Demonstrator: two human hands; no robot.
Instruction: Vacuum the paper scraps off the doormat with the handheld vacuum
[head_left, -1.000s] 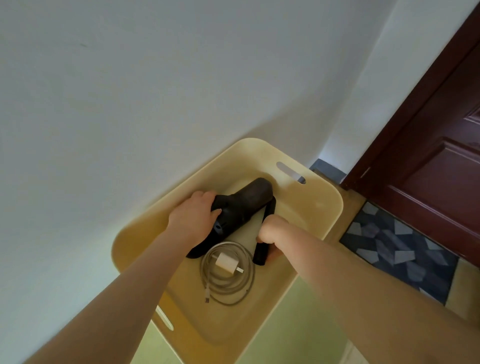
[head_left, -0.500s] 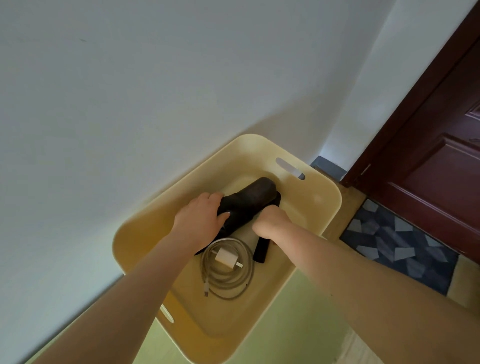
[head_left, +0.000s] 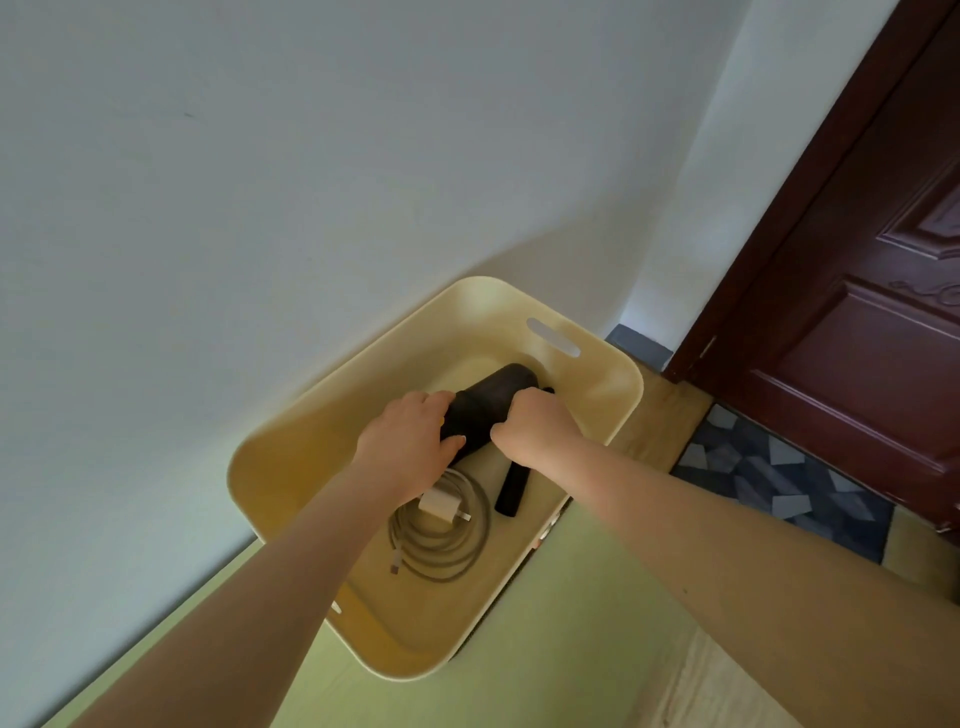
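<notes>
- Head view, biggest first: a pale yellow bin (head_left: 618, 395) stands on the green floor (head_left: 571, 649) against the white wall (head_left: 260, 182), beside a dark red door (head_left: 857, 338).
- Below that door lies the doormat (head_left: 748, 467), blue-patterned with lighter patches; whether any of these are paper scraps cannot be told from here.
- Inside the bin, toward its far end, lies the handheld vacuum (head_left: 491, 397), a dark body well apart from the mat.
- Left hand (head_left: 410, 447) is curled round the vacuum's nearer part, thumb against its side.
- Right hand (head_left: 537, 428) is clenched at the vacuum's right side; over the body or over the black nozzle tube (head_left: 511, 493) poking out beneath, I cannot tell.
- A coiled grey cable (head_left: 441, 535) with a white charger plug (head_left: 441, 504) sits just beside the left wrist.
- Likely step: lifting the vacuum out. Best done straight up, clear of the bin wall, watching that the cable does not snag and the tube does not drop loose.
</notes>
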